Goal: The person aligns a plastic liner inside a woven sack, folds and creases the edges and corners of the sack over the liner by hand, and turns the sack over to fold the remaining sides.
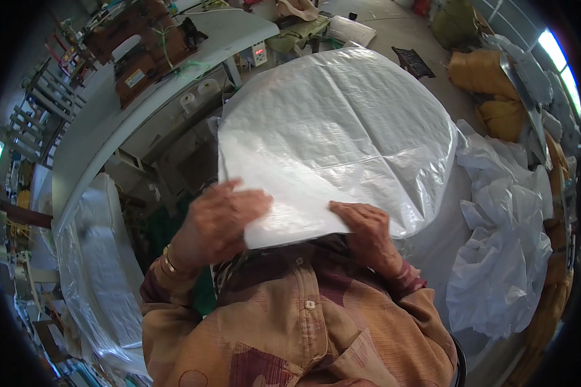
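A large white woven plastic sack (332, 138) lies flat in front of me, spreading away from my chest. My left hand (219, 219) grips its near left edge, fingers curled over the top. At the near right edge my right hand (368, 229) holds the sack too, fingers pressed on its surface. Both hands sit close to my brown patterned shirt. A clear plastic liner shows along the sack's right rim.
A pile of crumpled white plastic (503, 251) lies at the right. A white table (97, 129) with a brown sewing machine (145, 48) runs along the left. Stacked clear-wrapped sacks (103, 264) sit at the lower left. Yellow-brown bags (490, 84) stand at the far right.
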Demonstrator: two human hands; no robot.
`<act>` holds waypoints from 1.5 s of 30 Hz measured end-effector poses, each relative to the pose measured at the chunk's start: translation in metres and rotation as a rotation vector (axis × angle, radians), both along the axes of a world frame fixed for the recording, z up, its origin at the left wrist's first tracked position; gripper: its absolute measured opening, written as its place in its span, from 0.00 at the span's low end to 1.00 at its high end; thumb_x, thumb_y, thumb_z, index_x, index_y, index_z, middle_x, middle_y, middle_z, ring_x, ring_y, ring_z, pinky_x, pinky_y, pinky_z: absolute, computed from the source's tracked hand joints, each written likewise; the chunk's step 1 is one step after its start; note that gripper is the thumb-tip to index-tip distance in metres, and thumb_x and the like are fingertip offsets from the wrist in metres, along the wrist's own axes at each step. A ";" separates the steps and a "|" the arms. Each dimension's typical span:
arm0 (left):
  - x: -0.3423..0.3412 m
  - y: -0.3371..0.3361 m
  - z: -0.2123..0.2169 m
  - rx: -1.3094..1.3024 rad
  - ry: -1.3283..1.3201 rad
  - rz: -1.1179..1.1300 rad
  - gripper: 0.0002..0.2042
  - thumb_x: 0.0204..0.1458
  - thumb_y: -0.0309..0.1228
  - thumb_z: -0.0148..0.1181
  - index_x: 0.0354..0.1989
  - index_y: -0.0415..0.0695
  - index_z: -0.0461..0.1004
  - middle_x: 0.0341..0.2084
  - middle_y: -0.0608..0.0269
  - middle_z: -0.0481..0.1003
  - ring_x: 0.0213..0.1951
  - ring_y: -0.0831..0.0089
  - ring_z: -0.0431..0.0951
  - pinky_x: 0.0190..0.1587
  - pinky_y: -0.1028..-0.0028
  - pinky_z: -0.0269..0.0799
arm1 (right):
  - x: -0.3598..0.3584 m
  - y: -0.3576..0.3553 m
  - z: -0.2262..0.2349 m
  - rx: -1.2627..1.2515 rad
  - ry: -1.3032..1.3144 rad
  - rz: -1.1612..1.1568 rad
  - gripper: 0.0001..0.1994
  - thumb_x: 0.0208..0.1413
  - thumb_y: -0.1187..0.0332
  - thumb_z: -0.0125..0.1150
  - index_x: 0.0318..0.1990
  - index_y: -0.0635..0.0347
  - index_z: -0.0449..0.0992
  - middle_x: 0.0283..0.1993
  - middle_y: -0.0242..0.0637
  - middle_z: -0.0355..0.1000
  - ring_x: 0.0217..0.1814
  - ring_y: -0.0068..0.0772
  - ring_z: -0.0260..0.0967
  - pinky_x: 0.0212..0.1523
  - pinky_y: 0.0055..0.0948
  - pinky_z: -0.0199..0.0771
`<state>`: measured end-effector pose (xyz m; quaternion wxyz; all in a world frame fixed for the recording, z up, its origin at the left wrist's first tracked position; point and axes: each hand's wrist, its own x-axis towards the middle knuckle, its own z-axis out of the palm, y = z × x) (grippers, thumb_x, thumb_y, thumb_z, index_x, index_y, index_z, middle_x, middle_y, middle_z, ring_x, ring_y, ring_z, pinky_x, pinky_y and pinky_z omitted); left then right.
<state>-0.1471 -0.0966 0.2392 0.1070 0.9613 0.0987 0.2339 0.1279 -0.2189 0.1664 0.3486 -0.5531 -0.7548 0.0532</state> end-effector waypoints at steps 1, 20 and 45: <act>-0.012 0.009 -0.010 -0.042 -0.086 0.095 0.25 0.48 0.42 0.64 0.52 0.40 0.72 0.49 0.55 0.76 0.52 0.59 0.76 0.59 0.61 0.66 | 0.004 -0.002 0.008 -0.006 0.023 -0.006 0.15 0.45 0.77 0.57 0.43 0.62 0.77 0.44 0.43 0.78 0.44 0.41 0.78 0.43 0.37 0.78; -0.018 0.194 -0.259 -0.108 -0.646 0.361 0.14 0.56 0.33 0.56 0.49 0.43 0.75 0.49 0.54 0.76 0.55 0.58 0.74 0.62 0.61 0.62 | 0.027 -0.048 0.068 0.189 0.005 -0.334 0.11 0.41 0.71 0.60 0.34 0.64 0.80 0.33 0.41 0.80 0.35 0.37 0.80 0.40 0.31 0.75; 0.009 0.104 -0.326 -0.593 -0.686 0.649 0.29 0.52 0.29 0.63 0.62 0.35 0.61 0.57 0.47 0.69 0.56 0.59 0.72 0.56 0.63 0.68 | 0.104 -0.128 0.050 1.072 0.409 -1.209 0.19 0.54 0.73 0.64 0.50 0.77 0.70 0.53 0.50 0.71 0.49 0.36 0.70 0.53 0.33 0.71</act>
